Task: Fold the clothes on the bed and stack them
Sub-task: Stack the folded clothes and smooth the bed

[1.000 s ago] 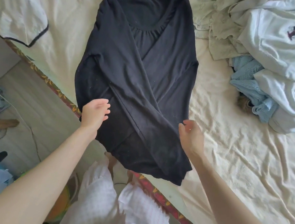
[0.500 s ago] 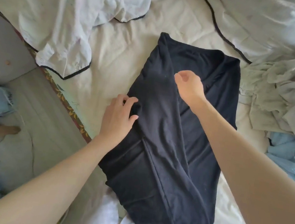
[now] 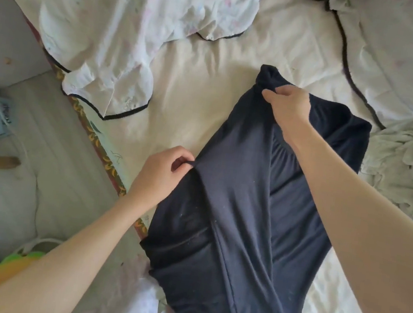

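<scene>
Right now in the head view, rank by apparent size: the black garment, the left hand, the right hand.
1. Black garment, by far largest.
2-3. Left hand and right hand look alike; unranked.

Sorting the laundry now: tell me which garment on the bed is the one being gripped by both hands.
The dark navy top. The left hand pinches its side edge, the right hand its far corner. The white black-trimmed garments lie untouched beyond it.

Pretty bright, soft daylight all over, so hardly any hard shadows. The pale sheet [image 3: 202, 81] looks a bit washed out, and the wide lens bends and blurs the edges.
</scene>
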Available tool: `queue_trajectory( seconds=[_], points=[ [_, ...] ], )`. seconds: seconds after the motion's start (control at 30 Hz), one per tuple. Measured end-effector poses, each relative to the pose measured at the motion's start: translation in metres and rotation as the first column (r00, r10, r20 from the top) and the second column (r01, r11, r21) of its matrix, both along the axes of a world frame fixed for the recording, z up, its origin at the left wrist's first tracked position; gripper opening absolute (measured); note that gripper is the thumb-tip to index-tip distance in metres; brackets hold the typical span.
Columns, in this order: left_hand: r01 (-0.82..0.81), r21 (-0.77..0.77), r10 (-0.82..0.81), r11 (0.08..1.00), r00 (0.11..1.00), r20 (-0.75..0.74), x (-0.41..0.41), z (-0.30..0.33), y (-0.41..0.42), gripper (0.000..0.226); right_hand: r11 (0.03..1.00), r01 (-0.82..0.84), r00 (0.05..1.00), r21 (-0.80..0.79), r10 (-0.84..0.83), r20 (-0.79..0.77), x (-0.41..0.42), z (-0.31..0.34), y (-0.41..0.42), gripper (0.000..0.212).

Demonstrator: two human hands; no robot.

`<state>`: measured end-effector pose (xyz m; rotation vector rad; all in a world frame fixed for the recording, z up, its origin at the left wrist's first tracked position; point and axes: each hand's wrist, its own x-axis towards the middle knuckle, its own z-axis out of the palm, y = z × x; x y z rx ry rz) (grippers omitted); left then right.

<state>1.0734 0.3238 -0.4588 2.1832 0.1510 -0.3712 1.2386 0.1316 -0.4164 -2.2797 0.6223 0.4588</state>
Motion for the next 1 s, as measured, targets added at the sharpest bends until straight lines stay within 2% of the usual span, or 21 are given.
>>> queue_trajectory(
  seconds=[0.07,0.13,0.17,0.23,0.3,0.37,0.43,0.47,0.57,0.63,0.7,0.77,0.83,0.9,1.0],
  points=[
    [-0.011,-0.077,0.005,0.997,0.997,-0.081,0.001,0.003,0.013,0.005,0.987,-0.118,0.989,-0.113,0.127,0.072,0.003,0.007,0.003,0.036],
    [-0.051,-0.146,0.027,0.988,0.987,-0.157,0.005,0.004,0.023,0.008,0.972,-0.185,0.974,-0.147,0.201,0.104,0.01,0.013,0.01,0.032],
    [-0.094,-0.184,0.056,0.979,0.978,-0.2,0.007,0.004,0.026,0.012,0.977,-0.175,0.976,-0.118,0.189,0.112,0.015,0.013,0.015,0.033],
    [-0.211,-0.247,0.132,0.946,0.944,-0.302,0.013,0.002,0.031,0.015,0.994,-0.089,0.993,0.061,0.084,0.081,0.029,0.013,0.027,0.036],
    [-0.327,-0.298,0.188,0.897,0.892,-0.411,0.016,-0.001,0.035,0.013,0.975,0.014,1.0,0.22,-0.02,0.022,0.042,0.01,0.038,0.026],
    [-0.425,-0.338,0.218,0.84,0.834,-0.507,0.018,-0.003,0.036,0.013,0.97,0.031,0.999,0.242,-0.029,-0.015,0.049,0.002,0.045,0.02],
    [-0.467,-0.33,0.236,0.821,0.802,-0.548,0.02,-0.003,0.035,0.011,0.973,-0.003,0.998,0.232,0.017,-0.057,0.046,-0.005,0.048,0.016],
    [-0.469,-0.321,0.238,0.823,0.798,-0.554,0.021,-0.003,0.034,0.01,0.974,-0.021,0.996,0.226,0.039,-0.077,0.043,-0.009,0.047,0.015],
    [-0.47,-0.31,0.239,0.827,0.792,-0.562,0.024,0.001,0.028,0.012,0.98,-0.017,0.994,0.199,0.038,-0.099,0.029,-0.018,0.037,0.03],
    [-0.437,-0.269,0.247,0.858,0.811,-0.53,0.023,0.003,0.02,0.003,0.98,0.0,0.995,0.2,0.021,-0.102,0.015,-0.02,0.027,0.025],
    [-0.354,-0.195,0.232,0.915,0.855,-0.464,0.02,0.002,0.01,0.016,0.981,-0.003,0.99,0.192,0.03,-0.136,-0.006,-0.022,0.015,0.027],
    [-0.304,-0.108,0.241,0.947,0.889,-0.391,0.02,-0.001,0.004,0.018,0.984,-0.059,0.974,0.166,0.093,-0.205,-0.029,-0.025,0.003,0.037],
    [-0.343,-0.069,0.294,0.937,0.879,-0.375,0.024,-0.005,0.004,0.019,0.984,-0.131,0.956,0.123,0.158,-0.246,-0.045,-0.028,-0.006,0.038],
    [-0.395,-0.085,0.329,0.915,0.85,-0.412,0.029,-0.009,0.006,0.023,0.991,-0.107,0.968,0.083,0.123,-0.22,-0.048,-0.027,-0.011,0.03],
    [-0.391,-0.049,0.345,0.919,0.858,-0.38,0.028,-0.007,0.003,0.023,0.991,-0.012,0.979,0.135,0.039,-0.201,-0.049,-0.02,-0.016,0.011]
  ],
)
